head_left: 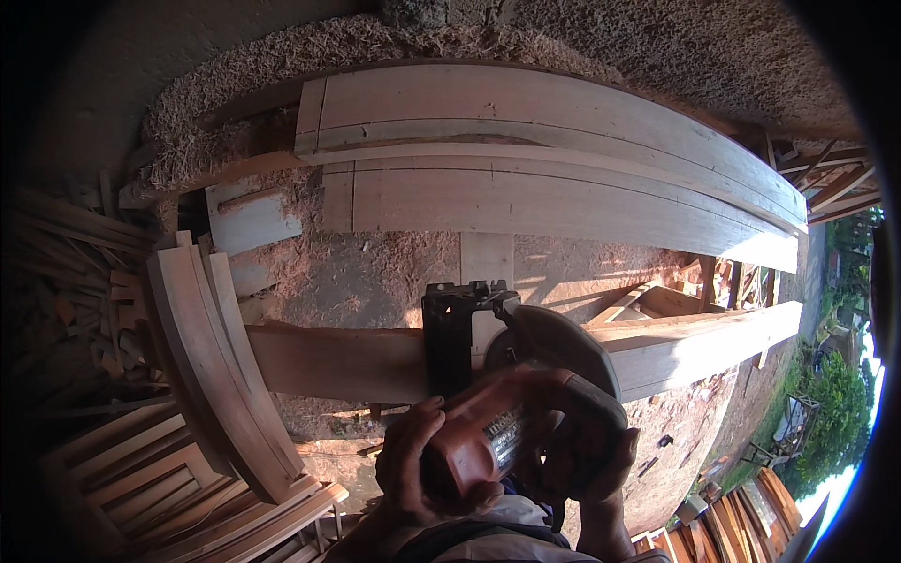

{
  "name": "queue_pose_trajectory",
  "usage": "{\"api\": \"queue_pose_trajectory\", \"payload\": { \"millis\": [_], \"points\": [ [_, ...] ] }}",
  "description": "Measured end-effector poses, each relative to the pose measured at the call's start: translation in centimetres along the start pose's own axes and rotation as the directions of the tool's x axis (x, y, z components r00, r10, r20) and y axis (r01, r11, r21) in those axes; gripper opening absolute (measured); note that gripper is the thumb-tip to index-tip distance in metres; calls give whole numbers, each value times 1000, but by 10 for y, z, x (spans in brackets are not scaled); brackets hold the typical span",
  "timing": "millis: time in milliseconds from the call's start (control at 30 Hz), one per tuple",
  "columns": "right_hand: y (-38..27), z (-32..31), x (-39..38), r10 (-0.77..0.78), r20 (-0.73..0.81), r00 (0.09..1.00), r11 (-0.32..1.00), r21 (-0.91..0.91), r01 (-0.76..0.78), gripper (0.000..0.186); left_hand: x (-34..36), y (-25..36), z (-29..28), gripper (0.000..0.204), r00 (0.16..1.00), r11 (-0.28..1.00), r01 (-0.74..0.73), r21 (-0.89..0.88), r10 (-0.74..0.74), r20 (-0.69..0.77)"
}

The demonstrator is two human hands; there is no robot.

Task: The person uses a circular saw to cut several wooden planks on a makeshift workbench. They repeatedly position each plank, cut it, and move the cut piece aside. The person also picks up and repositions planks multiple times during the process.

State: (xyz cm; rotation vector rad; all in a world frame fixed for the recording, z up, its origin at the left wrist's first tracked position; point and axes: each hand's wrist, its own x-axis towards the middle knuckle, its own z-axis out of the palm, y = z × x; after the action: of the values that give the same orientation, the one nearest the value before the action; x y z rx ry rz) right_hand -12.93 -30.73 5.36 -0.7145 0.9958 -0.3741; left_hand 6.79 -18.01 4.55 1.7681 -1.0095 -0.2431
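Close to my body I hold a circular saw (474, 441) with an orange-red housing, a black base plate and a round blade guard. My left hand (405, 464) is closed around the motor housing. My right hand (605, 464) grips the handle at the other side; shadow and the handle hide most of its fingers. Beneath the saw a long plank (333, 361) runs from left to right, its middle covered by the tool. I cannot tell whether the blade touches the wood.
Two wide boards (563, 108) with dark lines along them lie side by side beyond the saw. At left rest several stacked boards (221, 375) and a panelled wooden piece (145, 479). Wood shavings (310, 61) are heaped at the back. Timber frames (657, 300) stand under the boards at right.
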Motion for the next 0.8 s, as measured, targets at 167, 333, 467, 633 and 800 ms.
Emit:
{"api": "queue_pose_trajectory", "payload": {
  "millis": [167, 333, 467, 633, 800],
  "points": [
    [-16, 13, 5, 14, 109, 994, 999, -40, -10, 117, 1, 1, -2, 95, 1000, 1000, 10, 25, -11, 22],
    [-16, 10, 9, 29, 130, 991, 1000, -4, -29, 116, 5, -3, 2, 94, 1000, 1000, 14, 0, -14, 8],
    [-14, 7, 11, 26, 151, 988, 1000, -3, -26, 117, 7, -2, 3, 92, 1000, 1000, 11, -10, -11, -5],
    [-15, 6, 13, 33, 184, 982, 999, 16, -37, 119, 8, -1, 2, 91, 1000, 1000, 16, 1, -16, 4],
    [-11, 4, 14, 13, 156, 988, 1000, -8, -12, 120, 9, 0, 2, 90, 1000, 1000, 8, 9, -8, 3]
  ]
}}
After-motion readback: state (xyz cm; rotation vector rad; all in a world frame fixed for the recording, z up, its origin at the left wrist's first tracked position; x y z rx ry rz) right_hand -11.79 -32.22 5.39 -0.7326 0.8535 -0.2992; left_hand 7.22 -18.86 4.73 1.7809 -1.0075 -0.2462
